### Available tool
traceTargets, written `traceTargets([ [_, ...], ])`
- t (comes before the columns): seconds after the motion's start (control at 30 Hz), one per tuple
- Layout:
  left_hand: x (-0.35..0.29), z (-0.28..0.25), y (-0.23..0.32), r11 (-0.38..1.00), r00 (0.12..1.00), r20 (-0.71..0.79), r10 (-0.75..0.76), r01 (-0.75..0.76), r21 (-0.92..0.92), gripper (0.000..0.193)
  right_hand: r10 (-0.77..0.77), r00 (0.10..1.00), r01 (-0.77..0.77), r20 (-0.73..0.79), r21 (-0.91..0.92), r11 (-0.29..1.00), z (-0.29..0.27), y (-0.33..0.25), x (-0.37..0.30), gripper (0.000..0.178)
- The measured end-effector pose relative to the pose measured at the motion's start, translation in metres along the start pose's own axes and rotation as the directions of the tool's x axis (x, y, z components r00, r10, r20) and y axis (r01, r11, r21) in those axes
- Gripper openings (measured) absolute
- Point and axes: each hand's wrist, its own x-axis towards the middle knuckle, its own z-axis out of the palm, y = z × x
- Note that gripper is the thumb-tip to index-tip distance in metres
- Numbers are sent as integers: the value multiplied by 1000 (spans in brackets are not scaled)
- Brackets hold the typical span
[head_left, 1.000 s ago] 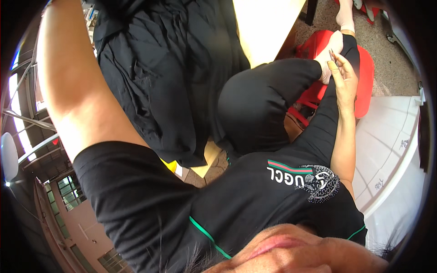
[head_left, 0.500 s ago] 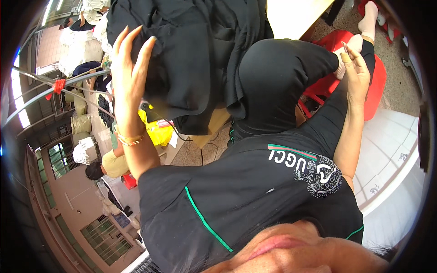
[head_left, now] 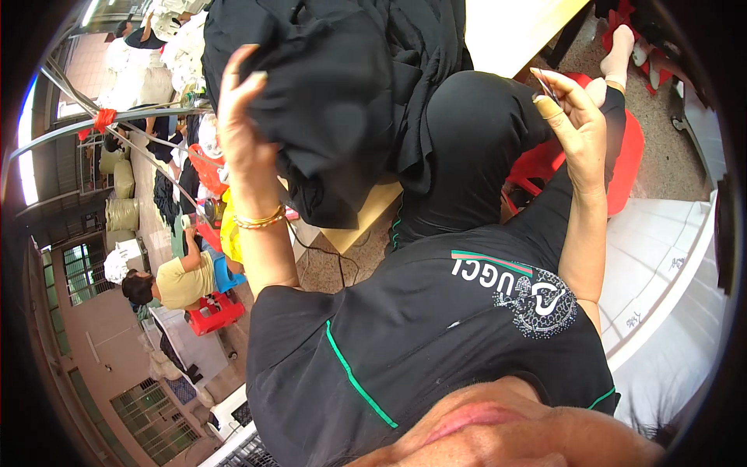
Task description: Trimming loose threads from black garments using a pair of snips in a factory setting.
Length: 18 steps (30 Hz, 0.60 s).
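Observation:
A large heap of black cloth [head_left: 334,109] lies in front of me, its folds hanging over the edge of a pale wooden table [head_left: 354,229]. Beside its left part is my left hand [head_left: 247,117], slightly blurred, with fingers apart; whether it touches the cloth I cannot tell. Gold bangles circle that wrist. My right hand [head_left: 580,128] is raised over my right leg, away from the cloth. Between its thumb and fingers it pinches a small, slender, dark pointed tool [head_left: 548,90], whose exact kind does not show. A yellowish cover wraps the thumb.
Red plastic stool [head_left: 626,167] under my right leg; white panel [head_left: 646,257] at my right. Black cable [head_left: 331,253] below the table edge. Metal rail [head_left: 148,115] and yellow bag [head_left: 231,226] at left. Farther left, a seated person [head_left: 183,280] and white cloth piles [head_left: 128,74].
My left hand has moved slightly right, its fingers less stretched. The cloth near it has shifted. My right hand has moved left and turned, bringing the small tool into clearer view.

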Motion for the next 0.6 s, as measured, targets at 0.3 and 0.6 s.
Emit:
traceTargets([
  [0.3,-8,-80,20,803,971,180,158,-20,-596,54,-135,970,190,203,-285,939,61,-48,19,41],
  [0.6,-24,-183,-47,624,878,-99,469,-250,740,46,-102,966,195,236,-417,888,74,-45,21,38],
])
